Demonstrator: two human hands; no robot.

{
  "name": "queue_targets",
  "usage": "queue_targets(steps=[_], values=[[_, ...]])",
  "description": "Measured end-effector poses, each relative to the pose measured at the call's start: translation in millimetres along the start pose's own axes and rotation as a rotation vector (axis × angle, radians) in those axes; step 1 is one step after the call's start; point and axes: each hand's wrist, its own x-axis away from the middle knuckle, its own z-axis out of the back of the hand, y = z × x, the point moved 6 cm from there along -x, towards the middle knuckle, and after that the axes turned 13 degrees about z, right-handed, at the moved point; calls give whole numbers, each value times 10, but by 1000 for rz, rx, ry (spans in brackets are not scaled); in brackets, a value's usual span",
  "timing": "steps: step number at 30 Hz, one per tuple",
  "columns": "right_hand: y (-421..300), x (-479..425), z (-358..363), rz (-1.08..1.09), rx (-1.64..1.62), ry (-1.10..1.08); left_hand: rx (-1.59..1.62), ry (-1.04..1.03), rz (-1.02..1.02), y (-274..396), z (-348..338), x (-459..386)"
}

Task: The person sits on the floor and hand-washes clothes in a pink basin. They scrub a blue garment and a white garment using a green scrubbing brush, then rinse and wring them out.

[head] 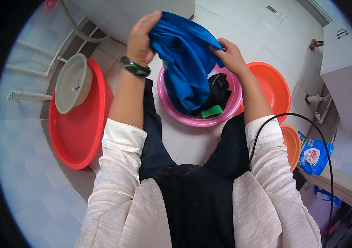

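Both hands hold up a blue garment (188,59), stretched between them over a pink basin (200,121). My left hand (142,38) grips its upper left edge, with the fingers partly hidden behind the cloth. On the other side my right hand (230,54) pinches the edge between thumb and fingers. The cloth's lower end hangs down into the basin. Beside it in the basin lie bunched black fabric (219,90) and a bright green block (212,111), perhaps soap or a brush. The basin stands on the floor between my knees.
To the left, a pale green basin (72,83) rests on a large red tub (79,136). An orange-red basin (269,86) and a smaller orange basin (290,145) are at the right, near a blue detergent bag (314,158). A black cable (321,133) arcs past my right arm.
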Motion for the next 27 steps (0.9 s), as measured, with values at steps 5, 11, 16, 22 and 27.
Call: queue_targets(steps=[5,11,16,22,27], values=[[74,-35,-1,-97,-642,222,-106,-64,-114,193,563,-231],[89,-45,-352,-185,-1418,312,-770,242,-178,-343,-104,48],[145,135,-836,-544,-1412,328,-1289,19,-252,-855,-1047,375],[25,297,-943,-647,-1190,350,-1228,363,106,-983,-570,65],[-71,202,-805,-333,-1375,383,-1238,327,-56,-1256,-634,105]])
